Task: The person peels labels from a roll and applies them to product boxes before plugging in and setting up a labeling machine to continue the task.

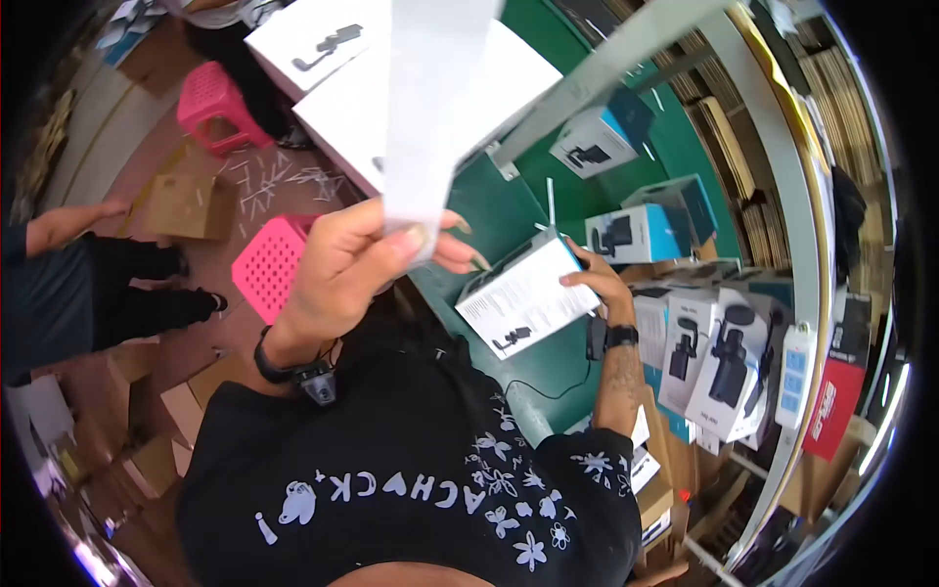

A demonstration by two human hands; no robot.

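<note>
While your left hand (pixel 337 269) pinches a white strip (pixel 425 108) between thumb and forefinger, remaining fingers loosely extended toward the carton, your right hand (pixel 608 284) curves partway open around the carton's right edge, thumb on its face. Item one: carton (pixel 528 298), white, rectangular, slanted above the green worktable (pixel 479 210); broad face bearing fine grey print and a small black device picture near the lower corner; whether it touches the tabletop, you cannot tell. Item two: the strip, long, plain, slightly translucent, blurred, rising toward the camera.
</note>
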